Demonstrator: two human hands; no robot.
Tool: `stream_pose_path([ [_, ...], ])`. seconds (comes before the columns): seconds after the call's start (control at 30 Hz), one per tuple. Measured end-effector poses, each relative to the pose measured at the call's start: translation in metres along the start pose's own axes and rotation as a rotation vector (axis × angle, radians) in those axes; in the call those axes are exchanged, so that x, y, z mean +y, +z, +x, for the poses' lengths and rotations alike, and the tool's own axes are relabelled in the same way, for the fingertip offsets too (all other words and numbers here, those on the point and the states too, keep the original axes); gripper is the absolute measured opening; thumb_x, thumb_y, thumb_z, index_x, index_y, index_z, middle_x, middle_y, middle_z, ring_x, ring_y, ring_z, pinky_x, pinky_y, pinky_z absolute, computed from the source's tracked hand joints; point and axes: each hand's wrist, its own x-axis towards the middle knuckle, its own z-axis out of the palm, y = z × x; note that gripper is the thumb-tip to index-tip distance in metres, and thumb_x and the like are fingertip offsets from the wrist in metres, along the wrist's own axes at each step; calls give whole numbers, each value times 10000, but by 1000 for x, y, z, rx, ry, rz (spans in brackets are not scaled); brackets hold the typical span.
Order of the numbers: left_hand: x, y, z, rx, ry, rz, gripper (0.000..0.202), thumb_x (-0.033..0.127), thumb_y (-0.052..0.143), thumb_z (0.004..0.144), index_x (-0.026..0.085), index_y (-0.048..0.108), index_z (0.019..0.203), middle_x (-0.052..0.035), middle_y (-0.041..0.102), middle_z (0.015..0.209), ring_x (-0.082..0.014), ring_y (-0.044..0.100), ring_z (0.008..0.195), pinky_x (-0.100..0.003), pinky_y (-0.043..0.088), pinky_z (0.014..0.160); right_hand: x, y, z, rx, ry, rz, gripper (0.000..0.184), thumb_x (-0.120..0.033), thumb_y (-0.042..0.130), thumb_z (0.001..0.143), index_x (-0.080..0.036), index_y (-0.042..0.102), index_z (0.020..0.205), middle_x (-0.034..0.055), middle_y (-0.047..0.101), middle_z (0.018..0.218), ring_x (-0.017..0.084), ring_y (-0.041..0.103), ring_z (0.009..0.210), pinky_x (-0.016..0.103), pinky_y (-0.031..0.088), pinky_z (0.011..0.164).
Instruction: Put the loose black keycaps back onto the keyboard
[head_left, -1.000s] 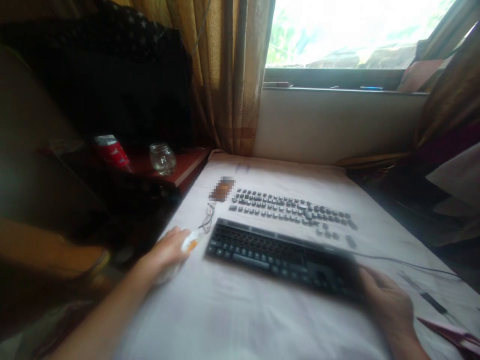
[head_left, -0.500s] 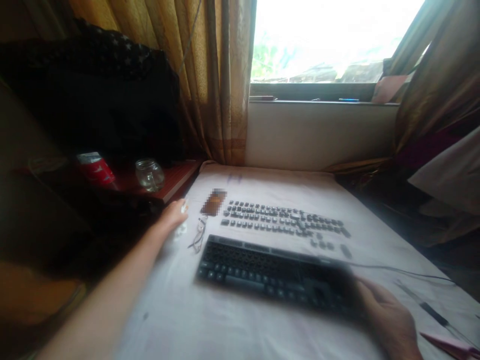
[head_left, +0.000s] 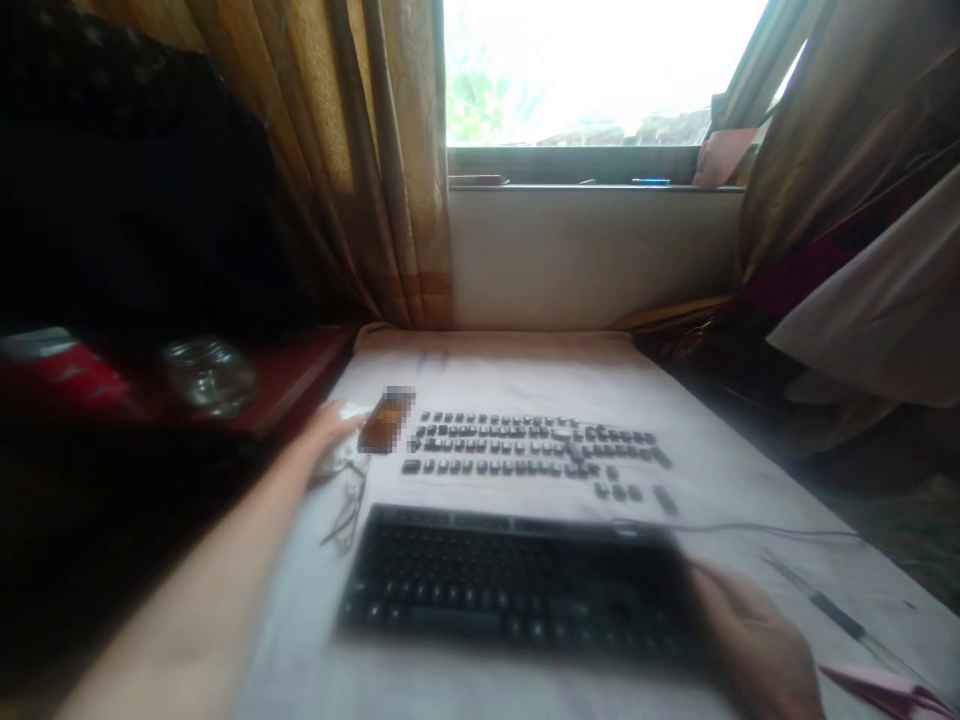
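A black keyboard frame (head_left: 510, 580) lies on a white cloth-covered table (head_left: 525, 370). My right hand (head_left: 750, 640) grips its right end. Rows of loose dark keycaps (head_left: 525, 445) are laid out on the cloth behind it. My left hand (head_left: 334, 430) reaches far forward to the table's left edge, its fingers closed around a small white object (head_left: 351, 412), beside a small brown item (head_left: 386, 420) that is blurred out. A wire key puller (head_left: 346, 505) lies just behind my left hand.
A dark red side table (head_left: 300, 365) at left carries a glass jar (head_left: 210, 375) and a red can (head_left: 60, 370). Curtains (head_left: 360, 160) hang by a bright window (head_left: 592, 70). A thin tool (head_left: 821, 605) and a pink object (head_left: 877, 685) lie at the table's right.
My left hand moved forward along the left edge with the white object, from beside the keyboard to next to the brown item. The view shifted right; my right hand stayed on the keyboard.
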Motion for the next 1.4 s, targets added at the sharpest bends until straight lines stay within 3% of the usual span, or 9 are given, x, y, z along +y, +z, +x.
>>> stream_pose_path([
  [0.13,8,-11,-39,155,70,-28,428,348,625,900,141,571,1270,-165,520,1382,-360,490,1283,-539,422,1051,-4,0,0,10,-51,-22,409,-538,586,657,-222,797,807,73,773,894,314,695,900,404,535,864],
  [0.2,22,-3,-80,214,197,-78,396,302,533,931,143,558,1293,-150,485,1444,-315,412,1369,-488,327,1147,-5,2,-1,15,-86,-29,400,-526,571,672,-217,791,801,80,772,885,301,698,874,395,541,841],
  [0.3,54,22,-155,196,475,-182,307,326,508,936,248,616,1213,-25,609,1338,-210,492,1313,-377,355,1146,-6,3,-4,17,-105,-14,405,-522,557,700,-210,788,813,89,771,857,285,701,833,386,545,813],
  [0.43,92,51,-224,285,950,-319,277,282,506,957,258,625,1206,-43,668,1256,-233,554,1245,-457,393,1100,-11,-5,0,-58,-145,1,382,-489,551,749,-195,776,844,88,770,843,270,703,809,371,549,752],
  [0.63,91,59,-200,136,776,-84,373,434,467,956,222,647,1204,-95,667,1267,-302,577,1215,-539,388,1084,-44,-19,50,-143,-455,-132,272,-403,573,822,-223,768,883,68,750,893,217,675,747,338,529,704],
  [0.87,61,69,-180,-91,599,-27,498,547,397,940,209,667,1185,-75,707,1188,-278,630,1129,-462,459,1029,-73,24,88,-413,-682,-544,169,-266,677,830,-291,785,958,28,730,953,195,659,859,280,483,691],
  [1.07,62,66,-184,-51,626,-68,511,593,368,954,226,700,1084,-69,723,1106,-274,648,1061,-463,491,978,-79,39,93,-486,-774,-669,236,-315,677,845,-278,770,1059,46,712,989,189,635,875,272,460,710],
  [1.23,90,62,-199,103,753,-94,432,522,414,964,230,673,1152,-95,690,1182,-295,618,1110,-507,480,982,-84,47,93,-517,-800,-662,178,-286,649,856,-260,782,971,51,709,950,183,628,858,263,447,708],
  [1.4,142,71,-236,35,963,-147,312,373,499,959,242,651,1199,-87,666,1245,-285,578,1197,-528,437,1044,-84,46,94,-500,-803,-643,176,-272,624,870,-234,761,972,66,705,1015,203,634,923,280,467,759],
])
